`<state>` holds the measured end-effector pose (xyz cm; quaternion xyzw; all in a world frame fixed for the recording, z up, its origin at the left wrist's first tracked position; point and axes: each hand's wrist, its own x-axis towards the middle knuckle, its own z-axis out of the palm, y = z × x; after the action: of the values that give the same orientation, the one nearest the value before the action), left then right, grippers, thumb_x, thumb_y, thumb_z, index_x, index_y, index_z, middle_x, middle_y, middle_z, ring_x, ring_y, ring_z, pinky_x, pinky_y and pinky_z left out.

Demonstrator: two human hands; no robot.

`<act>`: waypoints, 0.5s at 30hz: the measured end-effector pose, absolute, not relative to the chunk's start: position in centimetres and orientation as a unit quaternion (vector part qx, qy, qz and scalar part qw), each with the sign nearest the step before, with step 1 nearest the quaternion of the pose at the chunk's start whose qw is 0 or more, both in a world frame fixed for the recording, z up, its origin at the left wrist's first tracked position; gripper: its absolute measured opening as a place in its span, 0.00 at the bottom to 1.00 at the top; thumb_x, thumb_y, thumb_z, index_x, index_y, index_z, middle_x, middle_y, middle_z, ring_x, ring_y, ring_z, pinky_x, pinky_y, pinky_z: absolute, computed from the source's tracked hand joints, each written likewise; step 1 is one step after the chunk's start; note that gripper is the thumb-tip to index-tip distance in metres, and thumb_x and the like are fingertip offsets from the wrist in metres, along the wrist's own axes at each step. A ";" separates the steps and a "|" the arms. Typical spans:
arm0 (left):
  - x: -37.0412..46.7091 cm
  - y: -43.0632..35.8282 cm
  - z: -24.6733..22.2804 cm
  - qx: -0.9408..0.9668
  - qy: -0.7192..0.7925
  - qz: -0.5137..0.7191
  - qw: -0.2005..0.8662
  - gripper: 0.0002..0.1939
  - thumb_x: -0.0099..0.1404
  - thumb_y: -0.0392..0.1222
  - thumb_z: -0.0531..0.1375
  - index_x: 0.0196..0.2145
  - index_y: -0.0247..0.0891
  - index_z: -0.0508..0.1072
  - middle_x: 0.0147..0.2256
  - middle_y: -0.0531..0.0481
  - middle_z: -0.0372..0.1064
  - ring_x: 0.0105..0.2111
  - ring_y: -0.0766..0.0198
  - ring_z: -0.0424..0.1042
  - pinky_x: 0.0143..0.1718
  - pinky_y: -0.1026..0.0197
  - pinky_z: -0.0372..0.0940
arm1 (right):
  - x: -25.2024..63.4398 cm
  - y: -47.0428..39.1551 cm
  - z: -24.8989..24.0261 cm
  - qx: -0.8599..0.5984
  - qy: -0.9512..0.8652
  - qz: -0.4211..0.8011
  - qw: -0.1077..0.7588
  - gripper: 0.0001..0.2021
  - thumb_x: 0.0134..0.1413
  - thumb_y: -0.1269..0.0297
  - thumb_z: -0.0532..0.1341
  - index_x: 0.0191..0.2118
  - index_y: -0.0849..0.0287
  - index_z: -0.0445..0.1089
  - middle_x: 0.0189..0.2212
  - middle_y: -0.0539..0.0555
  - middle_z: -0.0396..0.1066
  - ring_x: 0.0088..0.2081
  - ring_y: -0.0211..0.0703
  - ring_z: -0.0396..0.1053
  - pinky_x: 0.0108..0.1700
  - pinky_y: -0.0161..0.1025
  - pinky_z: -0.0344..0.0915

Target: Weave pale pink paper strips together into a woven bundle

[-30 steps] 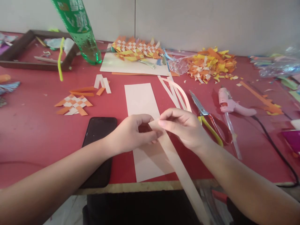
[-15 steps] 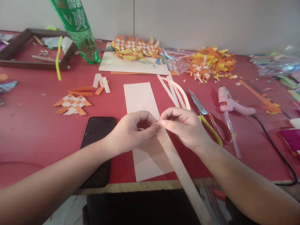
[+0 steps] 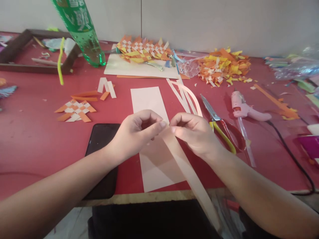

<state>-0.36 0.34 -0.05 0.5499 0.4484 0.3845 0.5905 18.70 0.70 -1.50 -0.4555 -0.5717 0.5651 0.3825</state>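
Observation:
Both hands pinch one end of a long pale paper strip (image 3: 185, 166), whose other end hangs down past the table's front edge. My left hand (image 3: 139, 132) has thumb and fingertips closed on the strip's top end. Close beside it, my right hand (image 3: 194, 134) is closed on the same end from the right. A flat cream sheet of paper (image 3: 147, 99) lies under the hands, partly covered by them. More narrow paper strips (image 3: 183, 94) lie just beyond the right hand, one of them curved. Scissors (image 3: 219, 122) with red and yellow handles rest to its right.
A black phone (image 3: 102, 136) lies under my left forearm. Left of it is a woven orange-and-white paper fish (image 3: 76, 109). A pink glue gun (image 3: 249, 111) with its cord stands at right. Behind are a green bottle (image 3: 84, 39), a dark frame (image 3: 30, 68) and piled paper pieces (image 3: 224, 66).
The left fingertips have shifted slightly up along the strip's end, and the strip's top now lies flatter between the hands. Its hanging end has swung a little. The right hand is nearly still.

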 end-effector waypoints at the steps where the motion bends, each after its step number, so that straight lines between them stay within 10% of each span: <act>1: -0.4 0.4 -0.1 0.547 0.455 0.394 0.581 0.07 0.64 0.42 0.62 0.31 0.36 0.71 0.24 0.57 0.65 0.22 0.74 0.64 0.24 0.71 0.62 | 18.6 0.7 -1.5 -0.458 -0.568 0.569 0.380 0.05 0.52 0.69 0.64 0.27 0.58 0.69 0.21 0.45 0.63 0.23 0.31 0.58 0.24 0.31 0.55; 15: -0.5 1.1 -1.1 0.453 0.481 0.520 0.541 0.07 0.63 0.43 0.63 0.30 0.38 0.72 0.28 0.53 0.68 0.29 0.68 0.69 0.33 0.65 0.69 | 18.4 0.7 -1.0 -0.462 -0.534 0.615 0.350 0.04 0.48 0.71 0.64 0.26 0.60 0.69 0.21 0.45 0.65 0.23 0.30 0.61 0.24 0.29 0.56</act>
<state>-0.52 1.09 -1.05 0.4530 0.4811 0.5203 0.5410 18.36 0.74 -1.04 -0.4617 -0.5345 0.6152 0.3502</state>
